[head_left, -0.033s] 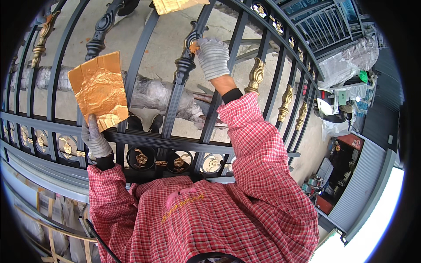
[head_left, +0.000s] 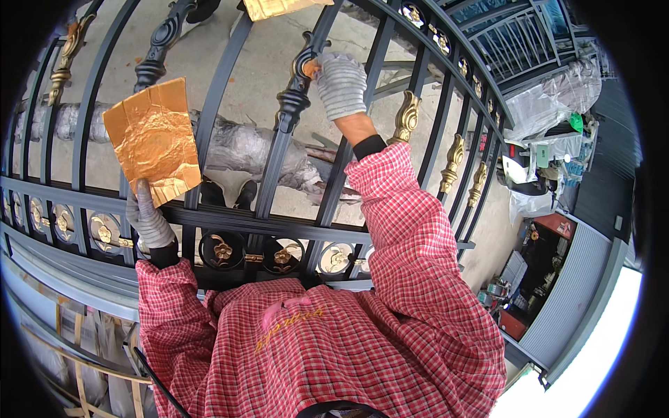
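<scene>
My left hand (head_left: 148, 219), in a grey ribbed glove, pinches the lower edge of a square cardboard piece (head_left: 152, 143) smeared with wet-looking gold paint. My right hand (head_left: 341, 85), gloved alike, is closed on a small orange-gold pad (head_left: 311, 68), mostly hidden by the fingers. The pad is against a black cast ornament (head_left: 295, 90) on an upright bar of a dark metal fence panel (head_left: 279, 224). That ornament looks mostly black, while a neighbouring ornament (head_left: 408, 117) on the right is gold.
Another black ornament (head_left: 157, 49) is at the upper left, near a gold one (head_left: 67, 59). Gold flower rosettes (head_left: 222, 252) line the lower rails. Beyond the bars lie a plastic-wrapped bundle (head_left: 240, 146) and another gold-smeared sheet (head_left: 282, 7). A person's shoes (head_left: 245, 195) show between bars.
The cardboard in my left hand has shifted slightly left and up. My right hand has moved a little up and right, with the pad still at the same ornament.
</scene>
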The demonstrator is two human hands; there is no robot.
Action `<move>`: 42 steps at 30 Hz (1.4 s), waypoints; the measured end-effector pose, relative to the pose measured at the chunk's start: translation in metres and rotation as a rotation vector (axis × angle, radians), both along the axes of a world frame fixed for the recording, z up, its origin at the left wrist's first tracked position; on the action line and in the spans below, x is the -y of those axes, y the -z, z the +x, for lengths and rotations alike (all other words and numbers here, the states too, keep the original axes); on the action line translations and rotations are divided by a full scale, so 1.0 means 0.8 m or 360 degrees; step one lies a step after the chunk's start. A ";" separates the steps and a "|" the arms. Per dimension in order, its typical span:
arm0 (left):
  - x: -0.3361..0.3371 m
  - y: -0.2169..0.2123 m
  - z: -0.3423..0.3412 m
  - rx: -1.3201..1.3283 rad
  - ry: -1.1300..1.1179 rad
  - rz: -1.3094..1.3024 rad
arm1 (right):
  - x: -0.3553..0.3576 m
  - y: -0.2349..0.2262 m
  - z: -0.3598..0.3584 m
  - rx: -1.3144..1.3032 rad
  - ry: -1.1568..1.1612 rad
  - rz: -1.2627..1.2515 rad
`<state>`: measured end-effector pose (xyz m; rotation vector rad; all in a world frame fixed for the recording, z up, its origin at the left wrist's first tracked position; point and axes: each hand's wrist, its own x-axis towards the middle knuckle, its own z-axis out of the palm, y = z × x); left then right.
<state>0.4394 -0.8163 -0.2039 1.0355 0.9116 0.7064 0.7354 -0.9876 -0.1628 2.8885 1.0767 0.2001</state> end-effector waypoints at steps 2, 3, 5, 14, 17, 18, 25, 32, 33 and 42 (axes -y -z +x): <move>-0.003 0.001 0.000 -0.0017 0.0016 0.0052 | -0.012 0.000 0.015 -0.0139 0.0064 0.0225; -0.004 0.003 0.000 -0.0022 0.0016 0.0053 | -0.016 0.002 0.020 -0.0200 0.0097 0.0344; -0.009 0.008 -0.001 -0.0034 -0.0002 0.0061 | -0.020 0.006 0.014 -0.0307 -0.0014 0.0183; -0.018 0.013 -0.003 -0.0059 -0.0082 0.0087 | 0.052 0.023 0.022 -0.2545 0.0990 0.2156; -0.020 0.013 -0.005 -0.0062 -0.0087 0.0089 | 0.053 0.022 0.020 -0.2913 0.1246 0.2513; -0.020 0.014 -0.006 -0.0053 -0.0084 0.0056 | 0.051 0.019 0.018 -0.2943 0.1303 0.2555; -0.019 0.014 -0.006 0.0003 -0.0050 0.0060 | 0.048 0.018 -0.006 -0.2012 0.1049 0.2079; -0.019 0.008 -0.003 0.0024 -0.0073 0.0075 | 0.006 0.004 -0.058 -0.0344 -0.0032 0.0310; -0.019 0.007 -0.004 0.0011 -0.0074 0.0077 | 0.005 0.002 -0.061 -0.0083 -0.0134 -0.0041; -0.017 0.025 -0.009 0.0023 -0.0069 0.0150 | -0.004 0.003 -0.096 -0.0253 -0.0308 -0.0144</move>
